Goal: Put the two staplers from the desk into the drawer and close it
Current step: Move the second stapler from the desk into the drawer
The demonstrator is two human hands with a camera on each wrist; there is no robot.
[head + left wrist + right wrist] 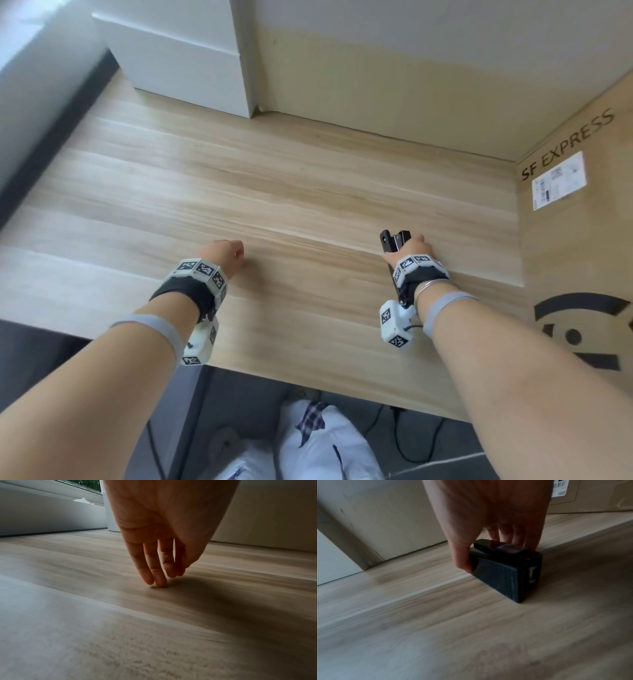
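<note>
A black stapler [394, 240] stands on the wooden desk [274, 192] at the right. My right hand [411, 248] grips it from above. In the right wrist view the thumb [462, 561] presses the left side of the stapler [505, 574] and the fingers curl over its far side. My left hand [227, 251] is at the desk's middle and holds nothing. In the left wrist view its fingers [159, 574] hang straight down, with the tips touching the wood. A white drawer unit [191, 58] stands at the back left. Only one stapler is in view.
A large cardboard box [575, 240] printed SF EXPRESS blocks the desk's right side. A pale wall [411, 68] runs along the back. A grey window ledge [41, 85] borders the left. Below the front edge are the person's legs and cables.
</note>
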